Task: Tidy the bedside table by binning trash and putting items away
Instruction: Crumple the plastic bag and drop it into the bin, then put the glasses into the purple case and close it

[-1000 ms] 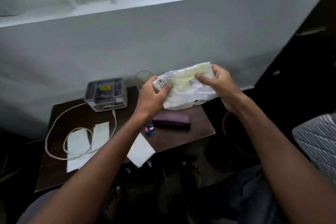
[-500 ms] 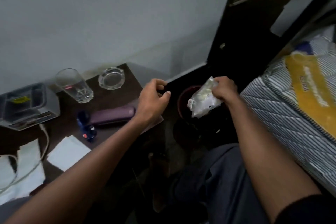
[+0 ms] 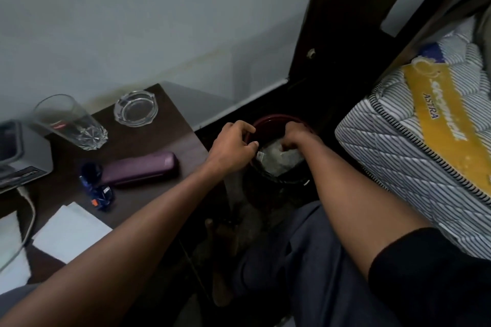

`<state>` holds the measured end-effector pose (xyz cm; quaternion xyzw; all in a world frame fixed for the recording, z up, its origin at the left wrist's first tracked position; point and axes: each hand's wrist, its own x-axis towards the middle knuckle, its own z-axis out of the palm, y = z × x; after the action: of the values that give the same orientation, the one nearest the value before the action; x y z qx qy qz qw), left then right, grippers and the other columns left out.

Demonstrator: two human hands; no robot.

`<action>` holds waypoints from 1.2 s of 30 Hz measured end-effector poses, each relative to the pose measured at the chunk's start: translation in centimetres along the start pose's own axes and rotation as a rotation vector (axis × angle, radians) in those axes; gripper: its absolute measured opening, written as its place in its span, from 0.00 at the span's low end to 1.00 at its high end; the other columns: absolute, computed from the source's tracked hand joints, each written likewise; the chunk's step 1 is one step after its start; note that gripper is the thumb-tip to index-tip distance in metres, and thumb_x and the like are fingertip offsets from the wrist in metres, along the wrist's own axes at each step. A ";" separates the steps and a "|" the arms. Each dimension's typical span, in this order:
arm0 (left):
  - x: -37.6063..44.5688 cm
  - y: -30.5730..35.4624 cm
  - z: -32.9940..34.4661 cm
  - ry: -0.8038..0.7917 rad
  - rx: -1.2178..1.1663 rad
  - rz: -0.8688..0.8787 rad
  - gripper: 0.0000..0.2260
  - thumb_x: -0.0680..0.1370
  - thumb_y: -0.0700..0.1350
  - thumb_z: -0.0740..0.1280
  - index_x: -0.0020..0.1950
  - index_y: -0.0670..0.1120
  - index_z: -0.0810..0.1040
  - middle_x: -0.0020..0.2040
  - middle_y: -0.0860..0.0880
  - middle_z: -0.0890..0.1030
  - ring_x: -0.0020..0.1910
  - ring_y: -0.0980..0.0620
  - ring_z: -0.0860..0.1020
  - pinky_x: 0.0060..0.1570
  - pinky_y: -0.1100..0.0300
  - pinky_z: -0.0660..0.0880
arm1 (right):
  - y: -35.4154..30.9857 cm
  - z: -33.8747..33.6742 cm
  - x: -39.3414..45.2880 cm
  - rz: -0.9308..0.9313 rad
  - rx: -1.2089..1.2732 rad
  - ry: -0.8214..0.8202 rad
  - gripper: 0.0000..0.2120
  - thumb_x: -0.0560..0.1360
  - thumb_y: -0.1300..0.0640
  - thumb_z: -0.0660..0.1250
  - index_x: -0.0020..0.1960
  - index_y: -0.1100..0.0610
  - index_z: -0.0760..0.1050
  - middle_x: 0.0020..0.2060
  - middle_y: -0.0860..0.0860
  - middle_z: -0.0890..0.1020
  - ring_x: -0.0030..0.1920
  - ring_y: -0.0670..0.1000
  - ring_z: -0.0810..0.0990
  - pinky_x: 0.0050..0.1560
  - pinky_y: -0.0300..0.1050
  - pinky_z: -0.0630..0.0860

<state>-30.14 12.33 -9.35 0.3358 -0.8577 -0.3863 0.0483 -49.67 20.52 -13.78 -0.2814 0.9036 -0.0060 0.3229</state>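
Binning the crumpled clear plastic bag [image 3: 279, 158] in the dark round bin [image 3: 268, 121].
Right hand [image 3: 295, 137] pinches it inside; left hand [image 3: 233, 145], loosely curled, holds nothing. Next: release, return to the brown bedside table [image 3: 170, 141].

- Both forearms were bare from wrist to elbow, with no watch, ring or band on the left hand [image 3: 233, 145] or the right hand [image 3: 296, 135].
- A black sleeve [image 3: 425, 273] covered the right arm well behind its hand, ending in a curved hem near the elbow.
- Grey-blue trousers [image 3: 305, 260] of soft, creased cloth covered the legs, below and between the two arms.
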 end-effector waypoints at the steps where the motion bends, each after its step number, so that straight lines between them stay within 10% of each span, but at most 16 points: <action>1: -0.2 -0.2 -0.3 0.004 0.007 -0.002 0.16 0.80 0.52 0.73 0.66 0.52 0.77 0.64 0.50 0.76 0.52 0.51 0.83 0.54 0.52 0.81 | -0.8 -0.3 -0.4 -0.032 -0.003 0.041 0.21 0.75 0.58 0.78 0.66 0.61 0.80 0.65 0.60 0.83 0.65 0.61 0.83 0.52 0.47 0.76; 20: -13.0 -9.1 -16.0 0.342 -0.063 -0.217 0.13 0.77 0.46 0.72 0.62 0.50 0.85 0.56 0.52 0.88 0.58 0.53 0.84 0.64 0.51 0.79 | -25.2 3.2 -18.3 -0.661 -0.082 0.275 0.10 0.75 0.56 0.73 0.56 0.51 0.86 0.54 0.58 0.87 0.59 0.63 0.85 0.55 0.50 0.80; 36: -23.7 -19.8 -24.5 0.387 0.039 -0.455 0.08 0.77 0.45 0.76 0.54 0.57 0.86 0.44 0.60 0.85 0.47 0.57 0.84 0.55 0.51 0.83 | -38.0 8.7 -22.6 -0.831 -0.356 0.094 0.09 0.69 0.63 0.80 0.39 0.53 0.81 0.43 0.54 0.87 0.47 0.58 0.86 0.52 0.57 0.85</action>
<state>7.21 2.03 -1.90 0.5875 -0.7427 -0.2994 0.1168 -11.09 1.61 -0.25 -0.6707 0.7147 0.0078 0.1984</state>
